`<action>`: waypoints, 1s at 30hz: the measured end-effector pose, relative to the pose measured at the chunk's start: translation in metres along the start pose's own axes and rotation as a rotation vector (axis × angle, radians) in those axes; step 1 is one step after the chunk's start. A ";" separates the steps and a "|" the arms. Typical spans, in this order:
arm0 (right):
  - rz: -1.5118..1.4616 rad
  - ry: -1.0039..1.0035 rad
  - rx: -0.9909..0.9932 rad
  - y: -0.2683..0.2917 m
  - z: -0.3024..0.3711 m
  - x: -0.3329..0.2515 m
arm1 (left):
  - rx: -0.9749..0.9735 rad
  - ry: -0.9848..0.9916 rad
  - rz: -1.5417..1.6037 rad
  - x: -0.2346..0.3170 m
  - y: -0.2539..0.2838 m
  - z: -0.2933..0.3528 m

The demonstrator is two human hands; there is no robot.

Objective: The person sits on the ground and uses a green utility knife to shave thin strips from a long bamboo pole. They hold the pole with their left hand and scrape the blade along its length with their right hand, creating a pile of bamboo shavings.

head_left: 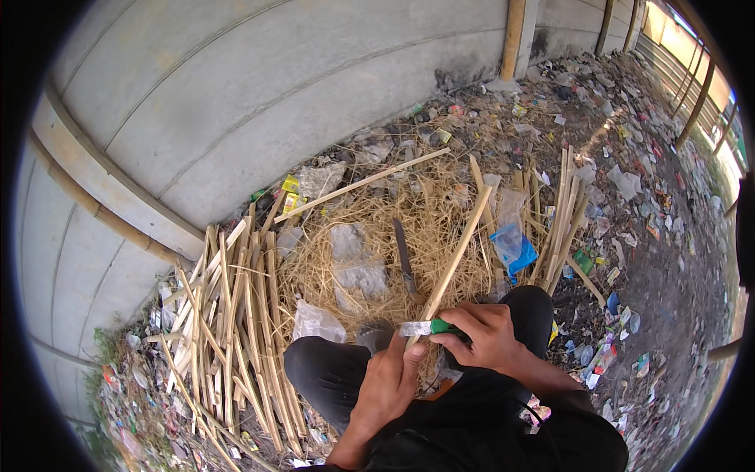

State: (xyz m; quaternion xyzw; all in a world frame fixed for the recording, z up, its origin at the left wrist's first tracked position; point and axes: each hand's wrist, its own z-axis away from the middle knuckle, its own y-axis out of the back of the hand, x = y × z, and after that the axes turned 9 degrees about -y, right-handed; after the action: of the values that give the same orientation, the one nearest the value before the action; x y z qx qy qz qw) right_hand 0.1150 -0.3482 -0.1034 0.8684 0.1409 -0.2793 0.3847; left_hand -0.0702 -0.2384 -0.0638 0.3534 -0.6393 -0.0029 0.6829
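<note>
My left hand (387, 384) is closed around the near end of a split bamboo strip (456, 256), which slants away from me to the upper right. In my right hand (486, 337) is a knife (415, 328) with a green handle and a short, pale blade. The blade lies across the strip, just beyond my left fingers. On the straw-like bamboo shavings (314, 256) in front of me rests a dark, long-bladed machete (404, 256). A grey stone block (358, 263) sits among the shavings, left of the machete.
A large pile of bamboo strips (236, 330) lies to my left; a smaller bundle (564, 212) stands to the right. Beside the strip is a blue plastic bag (515, 250). A concrete wall (307, 71) runs along the back left. Litter (629, 228) covers the ground at right.
</note>
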 end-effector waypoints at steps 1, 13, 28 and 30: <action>0.009 -0.007 -0.005 0.000 -0.001 -0.001 | 0.009 -0.007 0.003 0.001 0.000 0.000; 0.130 -0.012 0.044 0.006 -0.007 0.003 | 0.071 0.005 -0.027 -0.003 -0.009 -0.002; 0.067 -0.195 0.245 0.050 -0.013 0.046 | -0.074 0.182 0.243 -0.036 -0.002 0.017; 0.041 -0.112 0.145 0.032 -0.009 0.031 | -0.064 0.181 0.270 -0.035 0.000 0.014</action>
State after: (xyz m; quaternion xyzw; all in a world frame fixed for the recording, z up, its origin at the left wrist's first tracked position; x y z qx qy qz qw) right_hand 0.1582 -0.3618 -0.0986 0.8798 0.0807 -0.3287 0.3336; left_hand -0.0888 -0.2291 -0.0952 0.2412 -0.6165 0.1006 0.7427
